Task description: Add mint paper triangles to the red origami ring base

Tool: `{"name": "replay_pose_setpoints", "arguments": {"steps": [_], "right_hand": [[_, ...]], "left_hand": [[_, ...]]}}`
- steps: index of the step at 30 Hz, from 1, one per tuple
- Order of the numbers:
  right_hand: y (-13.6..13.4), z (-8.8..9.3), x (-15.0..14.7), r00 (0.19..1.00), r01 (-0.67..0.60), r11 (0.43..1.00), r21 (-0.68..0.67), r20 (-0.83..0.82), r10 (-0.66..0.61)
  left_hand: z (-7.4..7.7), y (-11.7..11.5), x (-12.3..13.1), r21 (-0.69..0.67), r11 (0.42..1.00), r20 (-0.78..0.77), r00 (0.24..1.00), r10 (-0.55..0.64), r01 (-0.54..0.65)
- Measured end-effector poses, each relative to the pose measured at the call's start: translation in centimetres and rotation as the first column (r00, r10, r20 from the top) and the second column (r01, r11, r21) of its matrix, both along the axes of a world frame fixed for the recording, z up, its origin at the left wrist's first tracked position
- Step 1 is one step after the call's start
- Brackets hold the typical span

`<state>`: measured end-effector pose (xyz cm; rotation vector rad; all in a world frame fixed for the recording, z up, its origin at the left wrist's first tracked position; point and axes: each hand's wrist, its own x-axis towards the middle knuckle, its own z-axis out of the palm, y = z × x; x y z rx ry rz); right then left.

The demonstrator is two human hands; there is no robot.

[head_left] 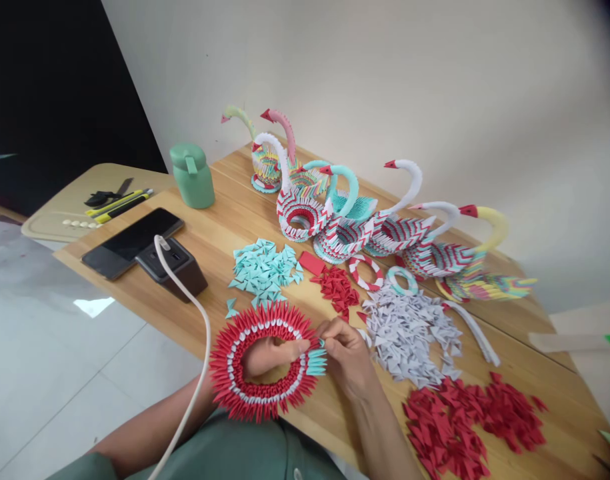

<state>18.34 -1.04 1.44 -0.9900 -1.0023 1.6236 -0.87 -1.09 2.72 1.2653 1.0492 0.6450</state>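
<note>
A spiky ring of folded red and white paper pieces (229, 398) hangs above the table's front edge. My left hand (273, 355) reaches up through its middle and grips the right side, thumb on the inner wall. Several turquoise pieces (317, 363) sit on the ring's right rim. Right beside them, my right hand (345, 347) pinches a small turquoise paper piece (321, 343) against the rim. Loose turquoise triangles (265, 270) lie in a pile just beyond the ring.
Paper swans (299, 217) stand along the wall. Piles of white triangles (409, 333) and red triangles (449, 427) lie to the right. A black charger block (172, 267) with a white cable, a phone (132, 243) and a green bottle (192, 177) are at the left.
</note>
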Motion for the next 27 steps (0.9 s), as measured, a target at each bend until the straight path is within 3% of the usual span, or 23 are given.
{"name": "replay_pose_setpoints", "arguments": {"steps": [5,10,16,18,23,27], "right_hand": [[0.5,2.0,0.9,0.960,-0.096,0.994,-0.051,0.260,0.106],[0.6,4.7,1.2,0.892,-0.167,0.983,-0.074,0.413,0.183],[-0.4,5.2,1.2,0.743,-0.209,0.978,-0.018,0.648,0.170],[-0.6,5.1,1.1,0.724,-0.211,0.977,0.004,0.672,0.154],[-0.7,5.4,0.5,0.777,-0.182,0.983,-0.029,0.608,0.162],[-0.7,5.9,0.1,0.740,-0.217,0.975,-0.042,0.645,0.193]], "left_hand": [[-1.2,0.0,0.9,0.029,1.000,0.021,1.000,-0.006,0.005],[-1.3,-0.1,1.2,0.067,0.998,0.039,0.999,0.001,-0.004],[-0.4,0.0,0.8,0.093,0.994,0.046,0.997,0.057,-0.061],[-0.3,0.0,0.7,0.087,0.995,0.035,0.999,0.035,-0.038],[-0.5,-0.3,1.0,0.076,0.997,0.014,1.000,0.028,-0.029],[-0.6,-0.2,1.2,0.076,0.997,-0.014,1.000,0.013,-0.012]]}}
